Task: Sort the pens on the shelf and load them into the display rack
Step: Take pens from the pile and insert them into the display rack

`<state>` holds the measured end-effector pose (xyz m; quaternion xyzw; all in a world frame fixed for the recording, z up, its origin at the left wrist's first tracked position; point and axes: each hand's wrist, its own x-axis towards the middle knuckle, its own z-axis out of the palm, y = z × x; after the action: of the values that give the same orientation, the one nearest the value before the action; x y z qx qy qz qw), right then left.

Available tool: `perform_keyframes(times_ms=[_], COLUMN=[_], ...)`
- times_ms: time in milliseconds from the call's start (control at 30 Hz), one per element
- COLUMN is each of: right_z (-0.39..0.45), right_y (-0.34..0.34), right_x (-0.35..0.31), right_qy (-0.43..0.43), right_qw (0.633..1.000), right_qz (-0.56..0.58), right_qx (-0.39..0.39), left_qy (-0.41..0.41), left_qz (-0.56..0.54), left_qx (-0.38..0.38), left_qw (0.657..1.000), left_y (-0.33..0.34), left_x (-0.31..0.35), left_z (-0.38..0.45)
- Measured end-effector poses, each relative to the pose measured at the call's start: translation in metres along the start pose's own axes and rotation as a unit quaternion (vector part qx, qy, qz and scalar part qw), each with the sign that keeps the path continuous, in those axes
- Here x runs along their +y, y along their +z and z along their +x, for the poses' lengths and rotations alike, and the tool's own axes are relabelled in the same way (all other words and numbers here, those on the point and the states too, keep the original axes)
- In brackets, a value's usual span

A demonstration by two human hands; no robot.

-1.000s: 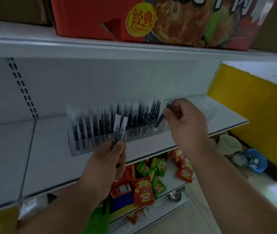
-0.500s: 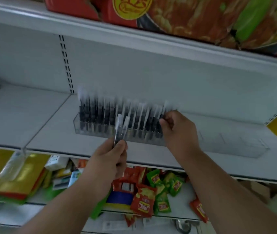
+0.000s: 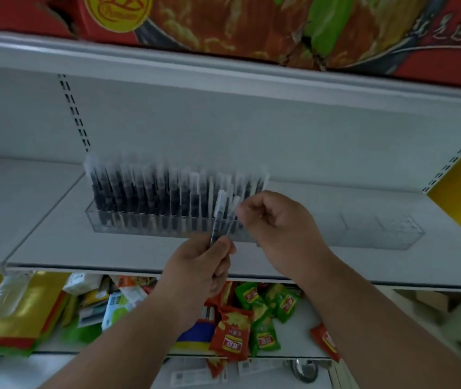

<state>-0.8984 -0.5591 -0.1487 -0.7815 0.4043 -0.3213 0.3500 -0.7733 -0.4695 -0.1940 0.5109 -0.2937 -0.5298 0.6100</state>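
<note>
Left hand: the left hand (image 3: 198, 265) grips a small bunch of pens (image 3: 221, 217) by the lower ends, tips up, just before the rack, I think as a supply for the other hand.
Right hand: the right hand (image 3: 277, 220) has its fingers curled and the fingertips (image 3: 241, 211) meet the top of one pen in the bunch; it seems to pinch it, to draw it out.
Rack: the clear rack (image 3: 378, 234) lies along the back of the shelf (image 3: 55, 248).
Pens in rack: a dense row (image 3: 167, 197) stands upright in its left and middle part.
Free part: the right end near the shelf's right edge looks empty, so the next pen probably goes there.
</note>
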Motion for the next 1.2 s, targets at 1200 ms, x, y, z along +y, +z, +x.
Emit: perform_keyframes(times_ms=[1200], right_z=[0.028], right_y=[-0.004], right_x=[0.001], right_qy=[-0.011], right_qw=[0.976], right_qz=[-0.199], right_qx=[0.087], left_qy=[0.012], left_qz=[0.031], left_qx=[0.050], left_qw=[0.998], left_y=[-0.012], left_x=[-0.009], left_z=[0.000])
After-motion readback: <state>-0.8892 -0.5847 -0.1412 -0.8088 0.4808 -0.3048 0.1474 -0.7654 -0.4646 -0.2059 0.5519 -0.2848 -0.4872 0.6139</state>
